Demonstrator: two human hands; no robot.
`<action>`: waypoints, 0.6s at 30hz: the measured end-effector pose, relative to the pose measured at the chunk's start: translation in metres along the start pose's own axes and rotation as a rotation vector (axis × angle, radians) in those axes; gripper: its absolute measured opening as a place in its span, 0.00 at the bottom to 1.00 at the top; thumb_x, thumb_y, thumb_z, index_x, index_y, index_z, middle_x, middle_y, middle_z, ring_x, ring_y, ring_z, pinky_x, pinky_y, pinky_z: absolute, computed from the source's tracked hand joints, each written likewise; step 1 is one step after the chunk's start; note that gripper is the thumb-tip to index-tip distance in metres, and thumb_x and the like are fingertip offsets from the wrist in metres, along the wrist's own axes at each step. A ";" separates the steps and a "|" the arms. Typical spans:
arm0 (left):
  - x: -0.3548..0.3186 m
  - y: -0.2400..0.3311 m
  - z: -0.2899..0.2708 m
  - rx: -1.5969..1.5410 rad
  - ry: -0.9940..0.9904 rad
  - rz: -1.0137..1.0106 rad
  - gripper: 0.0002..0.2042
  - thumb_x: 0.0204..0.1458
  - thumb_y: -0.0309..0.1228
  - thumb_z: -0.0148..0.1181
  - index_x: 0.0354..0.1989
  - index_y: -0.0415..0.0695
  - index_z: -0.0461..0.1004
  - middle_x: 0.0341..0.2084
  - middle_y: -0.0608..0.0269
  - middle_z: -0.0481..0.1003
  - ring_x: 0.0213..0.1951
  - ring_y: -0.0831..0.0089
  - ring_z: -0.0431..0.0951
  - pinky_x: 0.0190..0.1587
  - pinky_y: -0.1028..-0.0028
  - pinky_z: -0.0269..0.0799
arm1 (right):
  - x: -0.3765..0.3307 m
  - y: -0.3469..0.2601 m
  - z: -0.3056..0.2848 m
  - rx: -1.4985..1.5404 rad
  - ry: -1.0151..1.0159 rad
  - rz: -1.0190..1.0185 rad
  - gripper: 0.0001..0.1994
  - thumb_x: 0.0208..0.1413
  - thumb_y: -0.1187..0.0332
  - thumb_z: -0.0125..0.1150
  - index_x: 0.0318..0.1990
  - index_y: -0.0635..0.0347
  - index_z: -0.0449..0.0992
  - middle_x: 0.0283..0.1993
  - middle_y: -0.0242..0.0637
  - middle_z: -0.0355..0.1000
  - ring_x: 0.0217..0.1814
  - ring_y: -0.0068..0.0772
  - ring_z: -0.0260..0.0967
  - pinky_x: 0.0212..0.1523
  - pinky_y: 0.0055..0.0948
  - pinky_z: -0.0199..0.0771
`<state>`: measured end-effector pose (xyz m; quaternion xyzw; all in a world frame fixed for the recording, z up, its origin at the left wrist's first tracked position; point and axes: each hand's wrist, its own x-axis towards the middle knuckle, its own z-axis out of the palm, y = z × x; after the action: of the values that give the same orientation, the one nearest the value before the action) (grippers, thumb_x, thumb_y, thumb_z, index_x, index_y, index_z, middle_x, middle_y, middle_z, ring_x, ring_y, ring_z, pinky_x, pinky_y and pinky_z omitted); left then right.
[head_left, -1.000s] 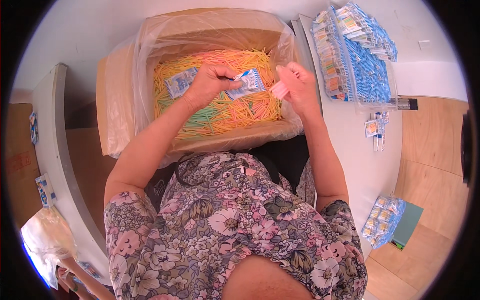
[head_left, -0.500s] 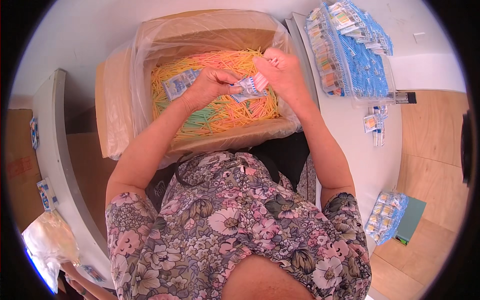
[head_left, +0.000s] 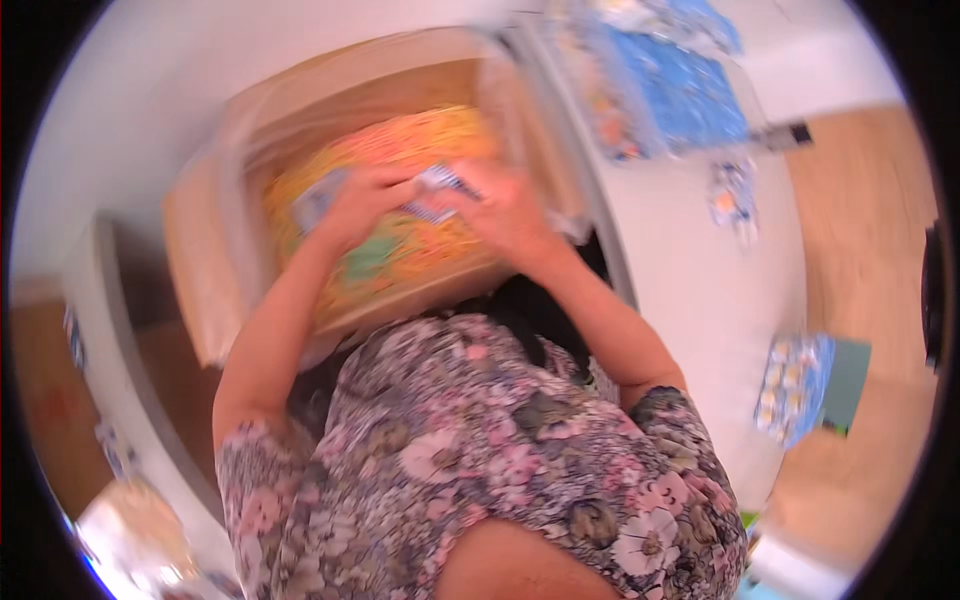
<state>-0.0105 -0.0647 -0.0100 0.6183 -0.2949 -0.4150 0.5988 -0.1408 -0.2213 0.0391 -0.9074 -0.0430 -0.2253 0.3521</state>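
Holding that small blue-and-white packet [head_left: 437,190] between both hands over the cardboard box [head_left: 200,250] of colourful strands: your left hand [head_left: 365,205] pinches its left end, your right hand [head_left: 500,210] grips the right, long axis running sideways, though it's blurry.

The cardboard box [head_left: 200,270] is tan brown, lined with clear, milky plastic. Inside lies a heap of thin strands [head_left: 420,250] in orange, yellow and pale green. The small packet [head_left: 440,190] shows blue and white. The dress [head_left: 480,460] carries pink, cream and grey flowers on a dark ground. The table [head_left: 690,270] is white, with blue packets [head_left: 680,90] along its far edge.
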 end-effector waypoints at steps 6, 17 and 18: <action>-0.005 -0.035 -0.061 0.954 0.351 0.314 0.14 0.49 0.26 0.57 0.46 0.39 0.73 0.41 0.53 0.75 0.42 0.55 0.74 0.44 0.65 0.69 | -0.064 -0.011 -0.151 0.090 0.159 0.386 0.09 0.45 0.72 0.67 0.35 0.63 0.77 0.30 0.33 0.76 0.32 0.19 0.71 0.34 0.22 0.69; 0.010 -0.091 -0.096 1.259 0.407 -0.124 0.26 0.34 0.29 0.69 0.46 0.41 0.71 0.43 0.50 0.72 0.48 0.54 0.71 0.51 0.62 0.66 | -0.209 0.222 -0.355 -0.900 0.440 0.613 0.25 0.46 0.60 0.64 0.48 0.71 0.71 0.46 0.53 0.72 0.52 0.49 0.68 0.54 0.40 0.64; 0.014 -0.063 -0.071 1.252 0.460 -0.194 0.25 0.32 0.29 0.70 0.44 0.43 0.72 0.43 0.51 0.72 0.49 0.56 0.71 0.51 0.62 0.65 | -0.208 0.218 -0.362 -1.035 0.372 0.577 0.24 0.44 0.63 0.65 0.48 0.69 0.71 0.45 0.53 0.72 0.49 0.50 0.68 0.52 0.40 0.65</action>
<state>0.0494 -0.0345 -0.0791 0.9451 -0.2880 -0.0753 0.1351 -0.4124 -0.6063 0.0483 -0.8812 0.3809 -0.2669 -0.0851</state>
